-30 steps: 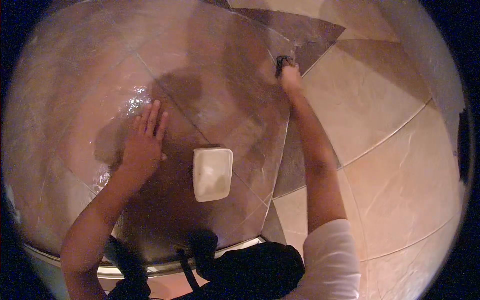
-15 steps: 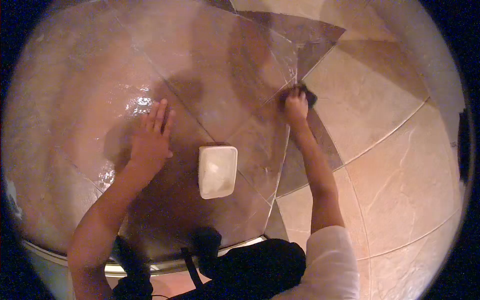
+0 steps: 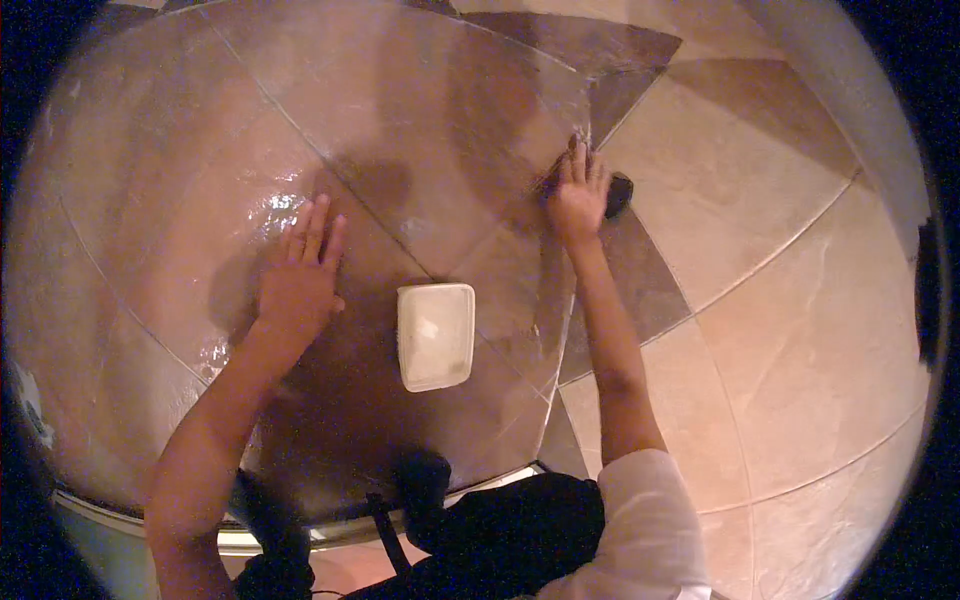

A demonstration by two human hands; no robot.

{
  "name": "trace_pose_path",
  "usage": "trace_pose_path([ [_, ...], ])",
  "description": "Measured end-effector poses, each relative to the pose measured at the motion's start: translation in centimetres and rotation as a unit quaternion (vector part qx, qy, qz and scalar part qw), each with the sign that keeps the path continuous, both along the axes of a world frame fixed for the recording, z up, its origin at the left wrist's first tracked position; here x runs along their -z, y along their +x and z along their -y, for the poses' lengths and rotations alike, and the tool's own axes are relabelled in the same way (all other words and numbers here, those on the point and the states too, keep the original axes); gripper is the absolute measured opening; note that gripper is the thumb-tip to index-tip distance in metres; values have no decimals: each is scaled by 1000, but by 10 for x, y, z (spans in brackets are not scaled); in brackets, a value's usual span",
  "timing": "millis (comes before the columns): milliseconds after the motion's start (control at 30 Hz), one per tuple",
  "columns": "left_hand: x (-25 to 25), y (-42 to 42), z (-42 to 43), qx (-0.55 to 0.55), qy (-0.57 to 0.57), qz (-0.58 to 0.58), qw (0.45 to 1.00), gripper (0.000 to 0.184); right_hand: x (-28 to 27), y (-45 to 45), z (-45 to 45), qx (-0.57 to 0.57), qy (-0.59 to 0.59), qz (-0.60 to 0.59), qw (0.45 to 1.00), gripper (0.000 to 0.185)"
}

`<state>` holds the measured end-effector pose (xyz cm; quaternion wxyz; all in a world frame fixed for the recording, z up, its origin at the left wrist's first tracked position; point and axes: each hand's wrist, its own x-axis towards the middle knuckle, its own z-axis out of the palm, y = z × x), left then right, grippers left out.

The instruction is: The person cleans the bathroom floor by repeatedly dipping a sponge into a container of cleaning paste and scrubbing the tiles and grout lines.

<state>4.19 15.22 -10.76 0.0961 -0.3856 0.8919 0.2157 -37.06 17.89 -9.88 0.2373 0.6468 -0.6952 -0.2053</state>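
Note:
My left hand (image 3: 300, 282) lies flat on the wet brown tiled floor (image 3: 200, 150), its fingers spread and nothing in it. Farther to the right, my right hand (image 3: 578, 200) presses down on a dark scrubbing pad or brush (image 3: 619, 195) with its fingers stretched forward over it. Part of the dark thing shows to the right of the hand; the rest is hidden beneath the palm. Between my arms stands a pale rectangular plastic tub (image 3: 436, 338), with whitish contents or a whitish bottom.
Lighter beige tiles (image 3: 780, 300) with a curved border of dark triangular tiles lie to the right. A light metal-like strip (image 3: 330, 537) runs along the floor's near edge, by my dark-clothed legs (image 3: 500, 530).
Over the last second my right hand has come nearer with the dark pad, then shifted slightly left, its fingers now straighter. My left hand has hardly moved.

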Motion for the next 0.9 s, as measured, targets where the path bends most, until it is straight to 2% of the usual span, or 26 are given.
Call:
trace_pose_path([
  [33, 3, 1, -1, -9, 4, -39, 999, 105, -24, 16, -4, 3, 51, -80, 995, 45],
  [67, 8, 4, -4, -17, 13, -81, 996, 107, -27, 11, -12, 67, 125, -157, 977, 45],
  [167, 23, 4, -2, -15, 14, -95, 995, 109, -27, -30, -43, 12, 156, -216, 964, 46],
  [200, 23, 7, 0, -20, 15, -95, 995, 109, -30, -31, -43, 5, 112, -190, 975, 46],
  [233, -12, 8, 2, -22, -4, -85, 996, 109, -46, -35, -44, 4, 47, -148, 988, 46],
  [367, -18, 7, 2, -17, 2, -83, 996, 108, -41, -54, 18, -45, 10, -136, 990, 45],
  [433, -20, 7, 4, -8, -3, -41, 999, 104, -37, -41, 46, 38, -6, -44, 998, 44],
  [467, -22, 5, 4, 1, -7, -1, 1000, 101, -24, -43, 41, 38, -6, -46, 998, 44],
  [533, -17, 3, 2, -10, 2, -38, 999, 104, 6, -47, 31, 51, -72, 131, 987, 44],
  [600, -18, 1, 3, -30, 10, -71, 997, 108, -5, -23, 5, 53, -72, 220, 971, 45],
  [667, -26, -3, 4, 10, 2, 29, 1000, 98, -13, 0, -34, 4, -57, 195, 979, 44],
  [733, -27, -7, 5, 0, 1, 24, 1000, 99, -7, -10, -28, -40, -40, 172, 983, 44],
  [800, -24, -8, -1, 3, 9, 11, 1000, 99, 10, -47, 12, -186, -19, 30, 982, 46],
  [833, -21, -8, -1, -10, 9, 12, 1000, 99, 7, -36, 32, -185, -14, 24, 982, 46],
  [867, -20, -9, -1, -23, 6, 14, 1000, 99, -5, -9, 60, 20, -32, 227, 973, 48],
  [900, -23, -11, 1, -21, 3, 14, 1000, 99, -14, 6, 75, 223, -53, 416, 880, 50],
])
